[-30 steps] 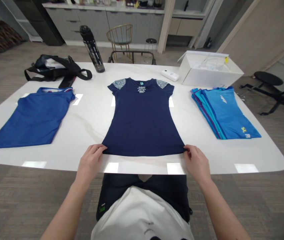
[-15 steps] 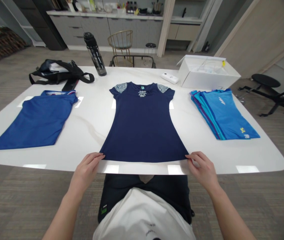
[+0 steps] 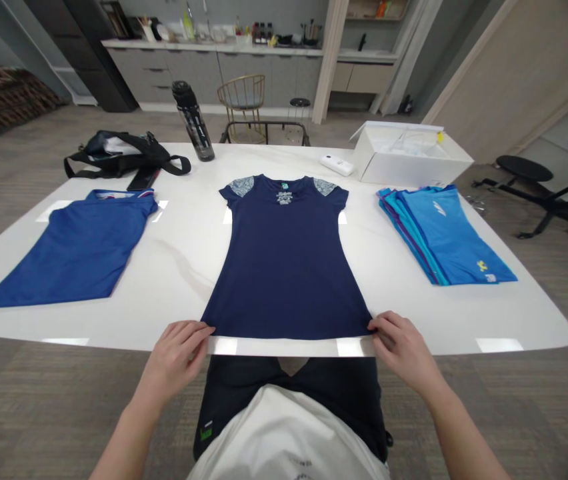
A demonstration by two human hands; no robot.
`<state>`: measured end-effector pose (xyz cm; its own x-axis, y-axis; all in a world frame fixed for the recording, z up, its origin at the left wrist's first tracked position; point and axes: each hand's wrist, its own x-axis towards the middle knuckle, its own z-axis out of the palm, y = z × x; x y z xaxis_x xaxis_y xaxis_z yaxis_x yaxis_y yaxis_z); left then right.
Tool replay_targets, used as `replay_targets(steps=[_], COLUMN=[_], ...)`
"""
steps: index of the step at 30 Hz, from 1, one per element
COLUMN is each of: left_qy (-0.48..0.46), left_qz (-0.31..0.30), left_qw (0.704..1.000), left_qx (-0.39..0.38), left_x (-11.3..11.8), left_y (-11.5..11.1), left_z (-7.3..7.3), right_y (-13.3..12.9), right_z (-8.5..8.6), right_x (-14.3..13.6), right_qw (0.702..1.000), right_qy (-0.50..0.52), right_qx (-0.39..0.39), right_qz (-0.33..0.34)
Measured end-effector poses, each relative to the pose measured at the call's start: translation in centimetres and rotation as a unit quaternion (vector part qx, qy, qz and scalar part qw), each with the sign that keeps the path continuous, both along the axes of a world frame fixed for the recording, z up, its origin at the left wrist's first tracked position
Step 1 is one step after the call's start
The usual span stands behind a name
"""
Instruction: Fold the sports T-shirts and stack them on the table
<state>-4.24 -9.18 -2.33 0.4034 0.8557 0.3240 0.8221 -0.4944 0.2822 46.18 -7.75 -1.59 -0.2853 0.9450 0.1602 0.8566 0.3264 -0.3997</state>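
A navy short-sleeved T-shirt point(image 3: 288, 267) lies flat and front up on the white table point(image 3: 179, 280), its collar away from me and its hem near the front edge. Patterned light panels cover its shoulders, and a small pale print sits below the neck. My left hand point(image 3: 177, 357) pinches the hem's left corner. At the right corner, my right hand point(image 3: 404, 350) pinches the hem between thumb and fingers. To the left lies a folded blue shirt point(image 3: 77, 250). Off to the right is a stack of folded blue and teal garments point(image 3: 457, 233).
Along the back stand a dark water bottle point(image 3: 194, 123), a black bag point(image 3: 119, 152) with a phone point(image 3: 143, 179) beside it, a small white device point(image 3: 337, 165) and an open white box point(image 3: 409, 157). A chair point(image 3: 264, 125) is beyond the table.
The view has tilted up a little. The T-shirt's hem has shifted slightly towards me, nearer the table's front edge, with both hands still at its corners.
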Motion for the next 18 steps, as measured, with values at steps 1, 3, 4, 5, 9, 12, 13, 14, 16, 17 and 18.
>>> replay_targets(steps=[1, 3, 4, 5, 9, 12, 13, 14, 16, 17, 18], left_qy=[-0.006, -0.025, -0.035, -0.042, -0.026, 0.034, 0.054, 0.072, 0.092, 0.095, 0.096], left_qz=[0.002, 0.006, 0.009, 0.012, 0.019, 0.010, 0.012, 0.015, 0.019, 0.021, 0.022], left_qw=[1.000, 1.000, 0.999, 0.999, 0.999, 0.999, 0.998, 0.997, 0.995, 0.995, 0.995], left_qx=[0.000, 0.003, 0.004, 0.004, -0.023, -0.033, -0.035, -0.037, -0.040, -0.037, -0.034], left_x=[0.2, 1.1, 1.7, 2.5, 7.2, 10.5, 11.2, 11.7, 12.1, 12.2, 12.1], left_y=[0.1, 0.9, 1.6, 2.7, 8.4, 11.7, 12.2, 12.4, 12.3, 12.0, 11.7], left_z=[0.4, 1.1, 1.5, 1.8, 2.3, 1.4, 0.9, 0.4, -0.6, -0.9, -1.2], right_y=[0.1, 0.9, 1.6, 2.5, 7.5, 10.3, 10.7, 10.8, 10.5, 10.2, 9.9], right_z=[0.4, 1.4, 1.9, 2.3, 3.0, 2.0, 1.4, 0.8, -0.3, -0.6, -0.9], right_x=[-0.1, -0.7, -1.2, -2.0, -6.3, -9.2, -9.9, -10.3, -10.5, -10.4, -10.2], right_qw=[1.000, 1.000, 0.999, 0.998, 0.999, 0.999, 0.999, 0.998, 0.995, 0.993, 0.993], right_qy=[0.003, 0.023, 0.037, 0.051, 0.047, -0.003, -0.025, -0.048, -0.085, -0.097, -0.104], right_qx=[0.002, 0.010, 0.012, 0.011, -0.008, -0.024, -0.032, -0.039, -0.047, -0.046, -0.044], right_qz=[0.000, -0.015, -0.028, -0.040, -0.017, 0.030, 0.031, 0.032, 0.035, 0.041, 0.046])
